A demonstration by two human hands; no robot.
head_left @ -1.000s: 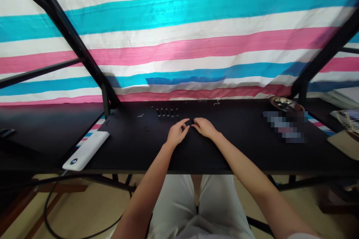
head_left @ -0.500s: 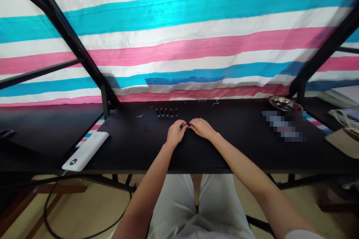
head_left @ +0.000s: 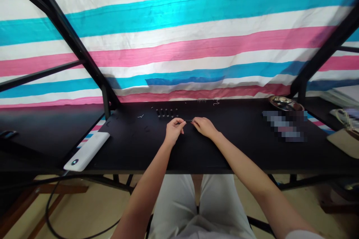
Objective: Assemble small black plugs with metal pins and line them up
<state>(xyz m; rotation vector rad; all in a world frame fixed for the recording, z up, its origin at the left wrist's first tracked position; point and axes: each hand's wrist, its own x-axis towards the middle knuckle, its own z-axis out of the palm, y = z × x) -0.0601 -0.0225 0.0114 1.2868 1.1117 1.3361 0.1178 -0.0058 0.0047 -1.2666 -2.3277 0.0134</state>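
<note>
My left hand (head_left: 174,130) and my right hand (head_left: 204,125) are close together over the middle of the black table (head_left: 134,149). Between their pinched fingertips stretches a thin dark piece (head_left: 189,121), one end in each hand. It is too small and dark against the table to tell its kind. Just beyond my left hand stands a row of several small dark cylinders (head_left: 166,113) with pale ends.
A white power bank (head_left: 87,151) with a cable lies at the left. To the right are a shiny metal bowl (head_left: 284,103) and a blurred-out item (head_left: 283,126). Small pins (head_left: 201,101) and white thread scraps (head_left: 216,102) lie along the back edge, before a striped sheet (head_left: 196,56).
My hands have moved slightly apart, the left one to the left, and more of the thin dark piece shows between the fingertips. The cylinders stay in place.
</note>
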